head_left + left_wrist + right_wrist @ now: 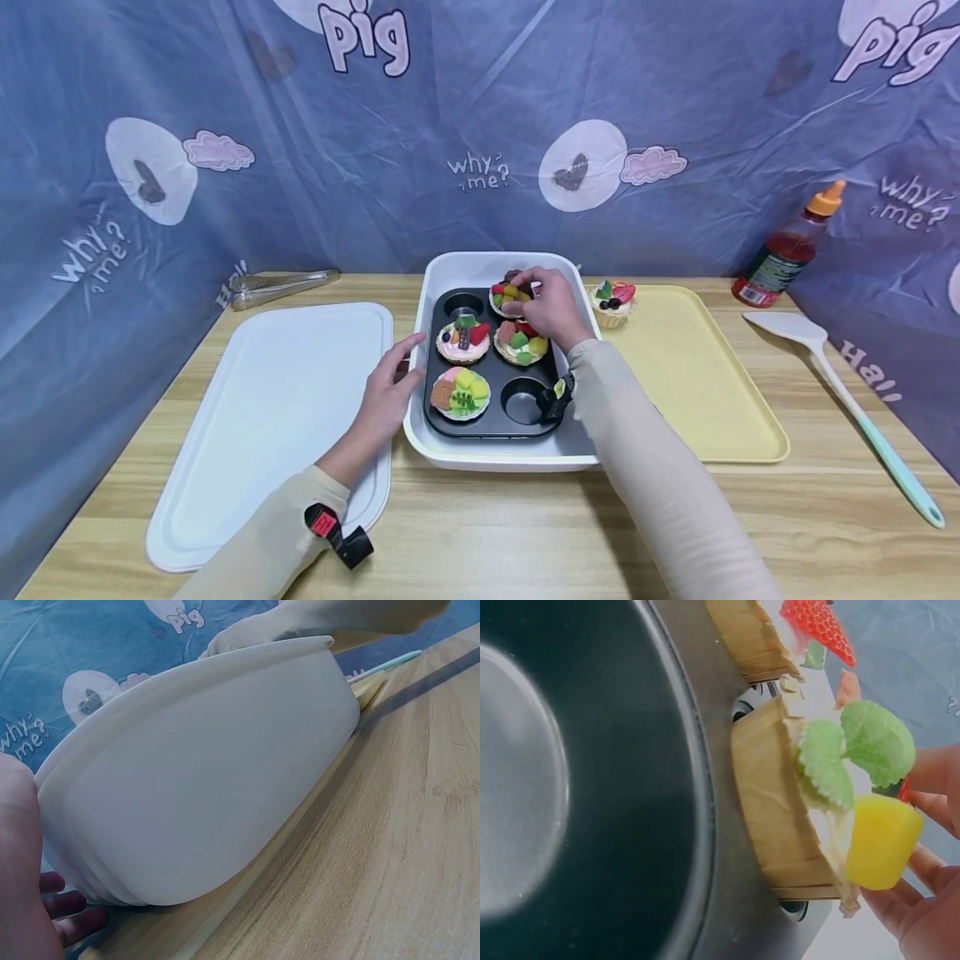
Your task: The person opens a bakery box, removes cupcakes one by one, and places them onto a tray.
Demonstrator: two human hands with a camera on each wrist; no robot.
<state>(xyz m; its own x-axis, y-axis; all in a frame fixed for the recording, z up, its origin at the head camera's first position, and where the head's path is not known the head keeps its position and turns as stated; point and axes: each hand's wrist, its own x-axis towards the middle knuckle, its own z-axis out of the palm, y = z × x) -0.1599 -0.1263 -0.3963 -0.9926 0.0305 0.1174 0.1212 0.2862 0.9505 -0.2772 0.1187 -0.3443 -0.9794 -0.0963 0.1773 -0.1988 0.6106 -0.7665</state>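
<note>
A dark muffin tin (491, 427) lies inside a white bin (442, 454). My right hand (551, 304) pinches a fruit tart (501, 293) at the tin's back right, thumb and fingers at its edge. In front of it sits a tart with a mint leaf and yellow fruit (881, 840). On the left side of the tin are a tart with a strawberry and pink cream (453, 350) and, nearer, one with green and yellow fruit (465, 392). My left hand (382, 396) rests against the bin's left wall, fingers fairly straight, holding nothing.
A white tray (300, 400) lies to the left, metal tongs (285, 287) behind it. To the right, a cream tart (611, 307) stands on a yellow tray (690, 375). Beyond are a red sauce bottle (783, 250) and a spatula (855, 392). A blue curtain (375, 167) closes the back.
</note>
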